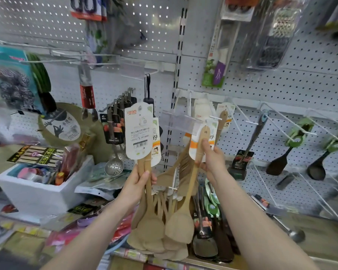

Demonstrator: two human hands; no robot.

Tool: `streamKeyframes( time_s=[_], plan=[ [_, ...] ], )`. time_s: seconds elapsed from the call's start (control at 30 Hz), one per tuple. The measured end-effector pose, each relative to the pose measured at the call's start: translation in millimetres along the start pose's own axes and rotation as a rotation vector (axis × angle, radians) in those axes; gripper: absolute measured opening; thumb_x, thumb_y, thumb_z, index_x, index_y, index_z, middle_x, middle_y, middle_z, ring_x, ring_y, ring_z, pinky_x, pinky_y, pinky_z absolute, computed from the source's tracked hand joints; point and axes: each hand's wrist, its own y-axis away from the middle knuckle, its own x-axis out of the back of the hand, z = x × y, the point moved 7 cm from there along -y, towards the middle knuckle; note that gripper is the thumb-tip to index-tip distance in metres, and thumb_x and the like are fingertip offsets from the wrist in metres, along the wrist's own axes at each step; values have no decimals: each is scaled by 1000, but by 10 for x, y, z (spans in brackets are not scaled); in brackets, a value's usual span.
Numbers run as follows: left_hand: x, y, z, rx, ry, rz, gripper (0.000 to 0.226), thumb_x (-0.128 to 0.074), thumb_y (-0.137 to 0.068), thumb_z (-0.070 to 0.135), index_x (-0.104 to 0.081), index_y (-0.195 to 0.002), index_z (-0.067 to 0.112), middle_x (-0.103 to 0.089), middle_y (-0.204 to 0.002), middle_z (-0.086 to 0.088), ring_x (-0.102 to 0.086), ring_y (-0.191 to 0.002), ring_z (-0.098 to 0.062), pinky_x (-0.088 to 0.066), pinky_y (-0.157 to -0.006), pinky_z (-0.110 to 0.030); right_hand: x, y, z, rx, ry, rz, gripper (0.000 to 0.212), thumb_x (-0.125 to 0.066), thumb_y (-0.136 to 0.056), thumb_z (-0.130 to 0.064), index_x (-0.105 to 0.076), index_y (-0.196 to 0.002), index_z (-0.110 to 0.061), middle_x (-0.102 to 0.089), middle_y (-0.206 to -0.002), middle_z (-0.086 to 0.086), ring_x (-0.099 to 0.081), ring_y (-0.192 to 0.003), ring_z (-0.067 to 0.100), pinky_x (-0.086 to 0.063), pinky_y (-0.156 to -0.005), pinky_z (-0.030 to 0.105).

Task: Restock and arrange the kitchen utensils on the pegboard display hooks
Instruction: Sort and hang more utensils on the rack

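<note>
Right hand (213, 158): pinching one spatula (192, 182) high on its handle, thumb on the front, the other fingers wrapped behind. Blade hangs down toward 7 o'clock.
Right arm: reaching up and forward, wrist bent in a bit toward 11 o'clock.
Left hand (140, 182): fist closed round a bunch (149, 199) of carded wooden spatulas. Cards stick up at 12, blades droop at 6.
Left arm: coming up from 7 o'clock, just parking the spare stock beside the work.
Hole: it's in the handle tip, right above my thumb and not on anything yet.
Hook (215, 117): white tip pokes out at roughly 1 o'clock from my right hand, close to the handle tip. Carded spatulas (194, 145) already hang on it.
Step, I reckon: threading this single one onto that hook.
How to nail it: tilt the handle so the hole faces the tip square on, slide it straight back, and only let go once it's past the upturned end. I'd keep the pinch below the hole so my thumb doesn't block it.
Watch out: the hanging cards could swing and hide the tip, so go slow.
Pegboard (281, 90): runs across the whole back.
Further out: black turners (277, 162) on hooks at 3 o'clock and a white box (37, 193) of odds and ends at 9.
</note>
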Motion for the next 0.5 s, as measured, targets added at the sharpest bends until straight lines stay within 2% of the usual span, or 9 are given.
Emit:
streamKeyframes(
  time_s=[0.07,0.1,0.17,0.23,0.33,0.4,0.5],
  plan=[
    [46,-10,-12,5,-22,17,14,-38,-102,11,-50,-107,17,-60,-80,-3,-58,-78,-16,-49,-86,-39,-84,-93,46,-18,-54,13,22,-59,-96,-38,-62,-105,-19,-68,-106,7,-69,-88,26,-57,-59,32],
    [79,-15,-26,10,-24,26,14,-37,-102,10,-49,-106,15,-58,-77,-1,-56,-75,-14,-47,-84,-38,-140,-135,75,-31,-91,12,25,-60,-96,-39,-60,-109,-18,-66,-113,7,-68,-95,28,-59,-61,32],
    [142,-20,-51,20,-25,43,13,-37,-103,9,-49,-103,13,-56,-71,4,-53,-69,-11,-46,-78,-34,-260,-198,149,-64,-176,-6,46,-59,-95,-41,-50,-132,-15,-59,-129,7,-66,-103,30,-61,-68,35],
    [206,-20,-80,38,-23,60,13,-37,-103,9,-48,-103,14,-57,-68,7,-53,-66,-8,-45,-74,-29,-379,-225,204,-89,-261,-30,54,-56,-97,-38,-40,-143,-12,-54,-135,9,-65,-99,26,-60,-80,40],
    [245,21,-85,62,4,85,12,-38,-103,12,-50,-106,14,-60,-73,4,-56,-68,-7,-47,-73,-25,-476,-247,236,-87,-295,-47,43,-52,-101,-31,-43,-137,-10,-56,-131,10,-64,-97,23,-58,-83,37],
    [208,64,-77,78,17,83,15,-38,-103,13,-52,-105,10,-62,-79,-1,-58,-72,-10,-50,-74,-24,-458,-264,252,-47,-242,-29,31,-53,-100,-30,-51,-125,-11,-62,-124,8,-66,-101,23,-57,-83,32],
    [84,106,-140,125,42,47,22,-37,-103,15,-55,-106,3,-65,-87,-7,-62,-79,-16,-53,-77,-24,-332,-238,331,-36,-127,38,36,-63,-95,-29,-51,-120,-7,-66,-110,9,-67,-96,20,-56,-74,25]
  ],
)
